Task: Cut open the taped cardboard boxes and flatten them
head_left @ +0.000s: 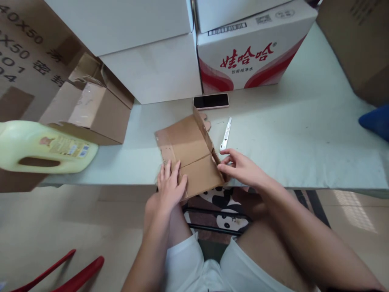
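A flattened piece of brown cardboard box (190,144) lies at the table's front edge, its near end jutting over my lap. A narrow flap (205,129) stands up along its right side. My left hand (170,184) rests on the cardboard's near left corner with the fingers spread. At the right edge is my right hand (238,166), thumb and forefinger apart, the thumb against the flap's near end; nothing is gripped in it. Just beyond the right forefinger lies a white utility knife (226,133), apart from the cardboard.
A phone (211,101) lies before a white and red carton (249,56) and a stack of white boxes (158,69). To the left are an open brown box (103,109) and a pale yellow jug (69,140). A blue object (377,121) sits far right.
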`<action>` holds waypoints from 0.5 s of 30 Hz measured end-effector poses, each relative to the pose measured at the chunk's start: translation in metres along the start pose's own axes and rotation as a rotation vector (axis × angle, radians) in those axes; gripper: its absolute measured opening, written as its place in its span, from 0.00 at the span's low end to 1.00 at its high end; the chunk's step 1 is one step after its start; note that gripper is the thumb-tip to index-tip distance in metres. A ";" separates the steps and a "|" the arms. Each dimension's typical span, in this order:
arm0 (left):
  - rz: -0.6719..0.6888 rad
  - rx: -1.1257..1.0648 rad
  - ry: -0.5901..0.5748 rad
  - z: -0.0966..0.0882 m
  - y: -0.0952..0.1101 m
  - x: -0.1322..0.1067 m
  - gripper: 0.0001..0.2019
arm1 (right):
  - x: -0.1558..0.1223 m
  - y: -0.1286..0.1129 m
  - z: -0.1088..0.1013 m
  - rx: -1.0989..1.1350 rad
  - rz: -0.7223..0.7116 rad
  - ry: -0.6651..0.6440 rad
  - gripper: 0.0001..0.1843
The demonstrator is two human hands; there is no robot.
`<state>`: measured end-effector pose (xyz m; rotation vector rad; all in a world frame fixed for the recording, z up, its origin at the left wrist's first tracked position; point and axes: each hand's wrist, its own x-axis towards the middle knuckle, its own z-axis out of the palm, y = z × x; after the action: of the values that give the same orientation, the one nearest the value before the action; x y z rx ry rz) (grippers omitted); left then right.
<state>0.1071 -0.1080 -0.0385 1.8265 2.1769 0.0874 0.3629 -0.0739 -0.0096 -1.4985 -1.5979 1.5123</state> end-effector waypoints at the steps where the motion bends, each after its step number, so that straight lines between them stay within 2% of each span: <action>1: -0.014 -0.018 0.004 0.000 -0.001 0.001 0.29 | -0.003 0.000 -0.002 0.167 -0.088 -0.072 0.34; 2: -0.026 -0.036 0.008 0.000 -0.001 0.002 0.29 | -0.005 0.001 -0.003 0.286 -0.161 -0.135 0.37; 4: -0.040 -0.060 0.013 0.000 -0.001 0.003 0.29 | -0.008 0.001 -0.003 0.363 -0.245 -0.247 0.41; 6: -0.038 -0.071 0.016 0.001 -0.001 0.003 0.29 | -0.008 0.003 0.002 0.323 -0.241 -0.320 0.43; 7: -0.034 -0.081 0.018 0.002 -0.001 0.003 0.29 | -0.007 0.005 0.006 0.304 -0.222 -0.312 0.42; 8: -0.036 -0.102 0.023 0.003 -0.001 0.004 0.29 | -0.005 0.007 0.011 0.304 -0.197 -0.267 0.41; 11: -0.097 -0.253 0.079 0.006 -0.005 0.006 0.31 | 0.002 0.016 0.033 0.429 -0.165 0.033 0.35; 13: -0.129 -0.360 0.108 0.009 -0.009 0.008 0.32 | 0.005 0.020 0.048 0.546 -0.225 0.169 0.38; 15: -0.130 -0.398 0.101 0.011 -0.011 0.009 0.32 | 0.005 0.021 0.062 0.588 -0.324 0.216 0.43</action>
<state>0.0982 -0.1026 -0.0538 1.4845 2.1462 0.5529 0.3151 -0.0972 -0.0473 -0.9807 -1.0745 1.4088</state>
